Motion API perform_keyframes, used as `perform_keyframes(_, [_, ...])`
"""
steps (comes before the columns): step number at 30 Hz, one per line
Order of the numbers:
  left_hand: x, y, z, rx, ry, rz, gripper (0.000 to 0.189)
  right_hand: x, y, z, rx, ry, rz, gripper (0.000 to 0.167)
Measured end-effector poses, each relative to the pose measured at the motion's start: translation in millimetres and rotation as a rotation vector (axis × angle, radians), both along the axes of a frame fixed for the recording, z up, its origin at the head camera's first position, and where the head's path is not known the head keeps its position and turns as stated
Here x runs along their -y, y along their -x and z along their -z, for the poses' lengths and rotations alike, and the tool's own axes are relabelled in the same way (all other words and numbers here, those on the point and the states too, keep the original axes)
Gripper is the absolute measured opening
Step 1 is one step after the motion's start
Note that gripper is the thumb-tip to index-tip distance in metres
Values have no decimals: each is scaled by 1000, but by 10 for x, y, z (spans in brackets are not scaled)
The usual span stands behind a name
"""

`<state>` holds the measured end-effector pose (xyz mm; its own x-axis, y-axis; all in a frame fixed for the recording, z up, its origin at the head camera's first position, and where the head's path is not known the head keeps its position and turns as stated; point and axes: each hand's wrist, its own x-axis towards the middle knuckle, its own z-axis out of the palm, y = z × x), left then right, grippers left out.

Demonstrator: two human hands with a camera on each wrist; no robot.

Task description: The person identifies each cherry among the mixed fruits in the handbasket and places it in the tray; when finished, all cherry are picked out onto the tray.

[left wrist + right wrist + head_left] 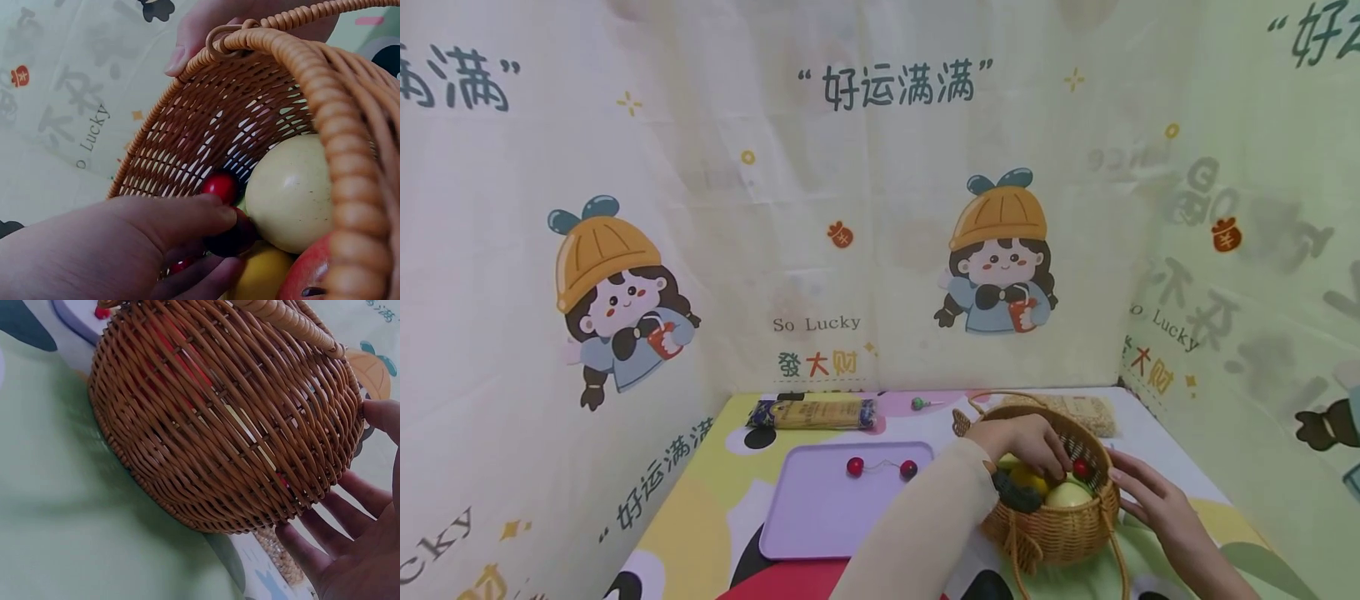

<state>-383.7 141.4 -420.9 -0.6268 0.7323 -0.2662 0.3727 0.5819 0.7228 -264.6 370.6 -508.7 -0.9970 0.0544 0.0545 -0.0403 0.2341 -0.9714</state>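
A brown wicker basket [1056,542] stands at the right of the table with fruit in it. My left hand [1026,440] reaches down inside; in the left wrist view its thumb and fingers pinch a dark red cherry [232,236]. Close beside that lie a brighter red cherry [220,185], a pale round fruit [287,194], a yellow fruit [261,275] and a red apple [311,270]. A dark green piece [1018,493] sits at the near left of the basket. My right hand [1161,500] rests against the basket's right side, thumb at the rim, fingers fairly straight along the weave.
Left of the basket lies a purple tray [820,512] bearing two red cherries [855,467] joined by a stem. Behind it is a long packet of noodles [820,414], with a small green-headed stick [917,404] to its right. A bag of grains [1093,410] lies behind the basket.
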Motion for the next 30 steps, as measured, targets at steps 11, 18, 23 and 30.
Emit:
perform_keyframes(11, [162, -31, -27, 29, -76, -1, 20, 26, 8, -9, 3, 9, -6, 63])
perform_keyframes(18, [159, -12, -47, -134, -66, 32, 17, 38, 27, -37, -20, 23, -13, 50])
perform_keyframes(23, [169, -35, -116, -264, -73, 79, 19, 6, -2, -34, -24, 59, -12, 41])
perform_keyframes(30, [432, -103, -226, -286, -207, 62, 15, 9, -10, -13, -18, 83, -6, 33])
